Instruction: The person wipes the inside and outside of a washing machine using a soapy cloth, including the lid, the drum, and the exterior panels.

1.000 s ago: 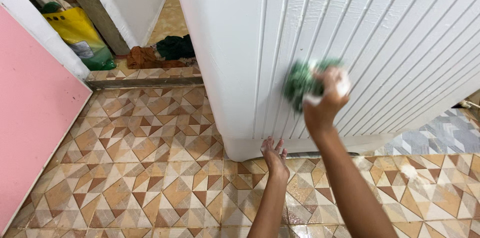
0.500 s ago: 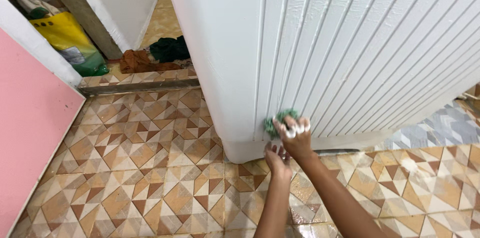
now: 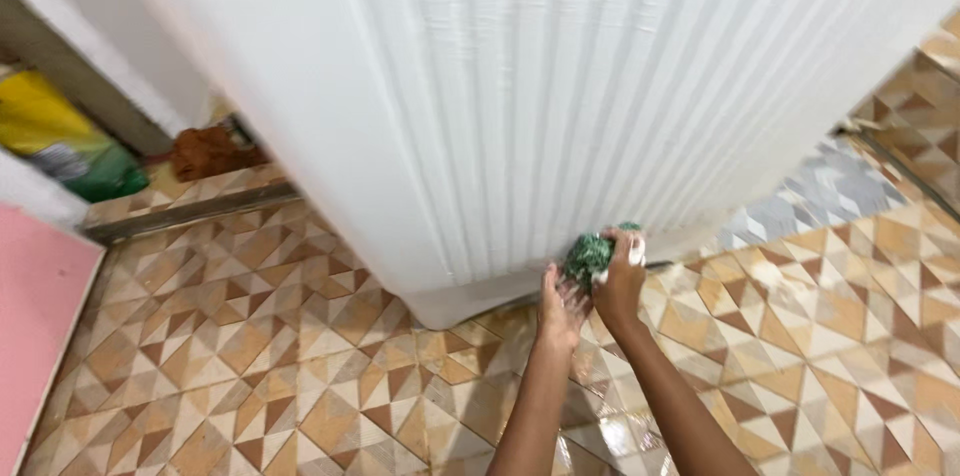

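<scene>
A big white ribbed appliance panel (image 3: 560, 106) fills the upper part of the head view. My right hand (image 3: 622, 281) grips a green scrubbing pad (image 3: 588, 256) with white foam on the fingers, pressed against the panel's bottom edge. Just left of it, my left hand (image 3: 560, 306) rests with its fingers against the appliance's base near the floor and holds nothing.
The floor (image 3: 250, 366) is patterned orange and beige tile, wet and shiny near my arms. A pink panel (image 3: 30, 336) stands at the left. A yellow and green bag (image 3: 60, 141) and a brown cloth (image 3: 205, 151) lie beyond a doorway threshold (image 3: 190, 211).
My right hand has moved the green pad down the ribbed panel from mid height to its bottom edge. The view has shifted closer and to the left.
</scene>
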